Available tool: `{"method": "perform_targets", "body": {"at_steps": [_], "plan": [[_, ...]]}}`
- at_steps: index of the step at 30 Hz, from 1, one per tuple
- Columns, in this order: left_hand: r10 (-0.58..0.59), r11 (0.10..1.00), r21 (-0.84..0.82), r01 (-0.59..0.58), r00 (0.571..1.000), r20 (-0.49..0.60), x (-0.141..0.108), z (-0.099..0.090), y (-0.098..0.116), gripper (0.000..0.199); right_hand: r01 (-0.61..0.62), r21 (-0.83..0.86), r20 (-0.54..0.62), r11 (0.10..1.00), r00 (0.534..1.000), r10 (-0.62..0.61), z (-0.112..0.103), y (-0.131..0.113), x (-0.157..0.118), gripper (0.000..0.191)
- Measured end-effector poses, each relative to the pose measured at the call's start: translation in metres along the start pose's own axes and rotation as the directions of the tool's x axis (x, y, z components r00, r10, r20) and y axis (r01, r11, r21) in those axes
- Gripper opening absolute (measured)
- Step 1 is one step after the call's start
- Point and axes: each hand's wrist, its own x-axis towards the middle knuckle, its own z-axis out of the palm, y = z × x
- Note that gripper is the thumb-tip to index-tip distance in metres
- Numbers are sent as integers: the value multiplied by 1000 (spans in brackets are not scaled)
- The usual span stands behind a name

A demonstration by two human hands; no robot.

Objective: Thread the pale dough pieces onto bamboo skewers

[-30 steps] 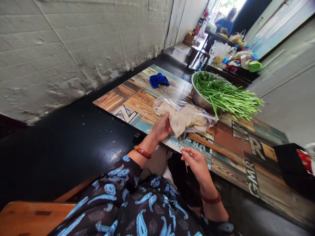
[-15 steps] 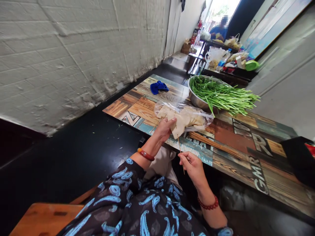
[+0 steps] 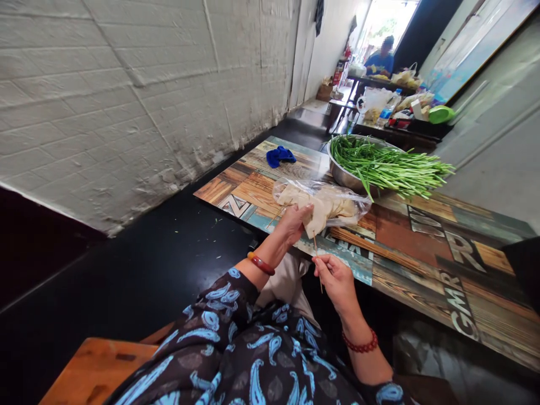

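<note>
My left hand [image 3: 294, 221] grips a pale, flat food sheet [image 3: 315, 218] at the table's near edge. My right hand [image 3: 335, 275] pinches a thin wooden skewer [image 3: 317, 253], whose upper end meets the sheet's lower corner. Behind the sheet, a clear plastic bag [image 3: 358, 209] holds more pale sheets [image 3: 341, 207]. A bundle of thin sticks [image 3: 371, 244] lies on the table just right of the bag.
On the patchwork wooden table [image 3: 405, 239] are a metal bowl [image 3: 343, 175] heaped with green stalks [image 3: 388, 166] and a blue cloth [image 3: 280, 156]. A person [image 3: 379, 58] is at a far table. An orange wooden stool [image 3: 97, 371] stands lower left.
The whole view has shifted, so things appear further right and slightly lower. My right hand is a little closer to the sheet along the skewer.
</note>
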Motion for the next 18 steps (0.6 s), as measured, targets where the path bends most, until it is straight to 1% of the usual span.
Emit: {"method": "perform_targets", "body": {"at_steps": [4, 7, 9, 14, 18], "plan": [[-46, 997, -52, 50, 997, 65, -10, 0, -7, 24, -35, 101, -32, 994, 999, 39, -3, -1, -2, 34], [-109, 993, -24, 113, 987, 119, -18, -1, -11, 23, -60, 148, -38, 987, 997, 66, -2, -1, -2, 34], [-136, 990, -6, 138, 981, 136, -21, 0, -11, 21, -65, 165, -39, 984, 997, 73, -1, -1, -1, 33], [-120, 993, 25, 118, 988, 95, -21, 3, -11, 17, -79, 202, -51, 976, 995, 91, 7, -2, 2, 34], [-90, 993, 77, 84, 993, 78, -17, 3, -14, 24, -85, 207, -62, 975, 993, 100, 8, -2, 3, 34]]}}
